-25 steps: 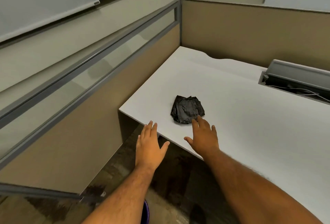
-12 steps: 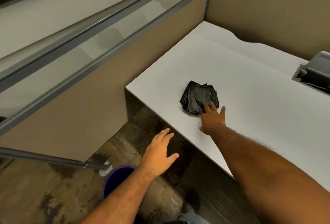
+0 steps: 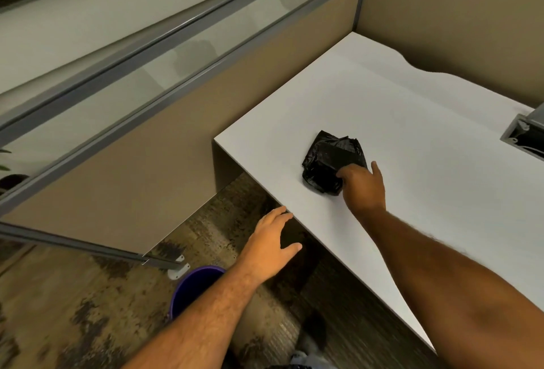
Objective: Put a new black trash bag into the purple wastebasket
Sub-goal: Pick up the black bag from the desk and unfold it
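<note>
Desk point(image 3: 412, 121) holds crumpled, folded black bag point(image 3: 329, 159).

White desk point(image 3: 412, 121) sitting against tan partition point(image 3: 459, 15); glass-topped divider point(image 3: 123, 80) running along left; grey cable tray point(image 3: 527, 136) showing at right edge; patterned carpet point(image 3: 73, 309) lying below.

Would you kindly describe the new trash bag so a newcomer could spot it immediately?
Find the white desk set into the beige cubicle corner. Near its front left edge, under the right hand, lies the folded black trash bag. It is the only dark, crinkled, glossy thing on that pale top.
</note>
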